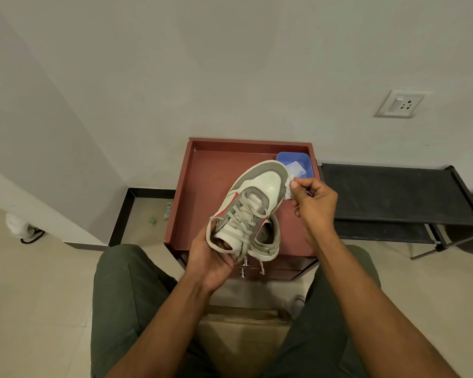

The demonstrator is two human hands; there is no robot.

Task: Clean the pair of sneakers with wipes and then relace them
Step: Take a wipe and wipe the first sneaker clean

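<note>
My left hand (210, 257) grips the heel of a white and grey sneaker (260, 192) with red trim and grey laces, held toe-up above the table. A white wipe (288, 186) is pinched in my right hand (313, 200) and pressed against the right side of the toe. The second sneaker (271, 237) lies on the reddish-brown table top (202, 186), mostly hidden behind the held one. At the table's back right corner stands a blue tub (305, 159) with more wipes in it.
A raised rim runs around the table top, and drawer knobs (245, 266) show at its front. A black low rack (393, 197) stands to the right. A wall socket (400, 103) is above it. Small green items (152, 221) lie on the floor left of the table.
</note>
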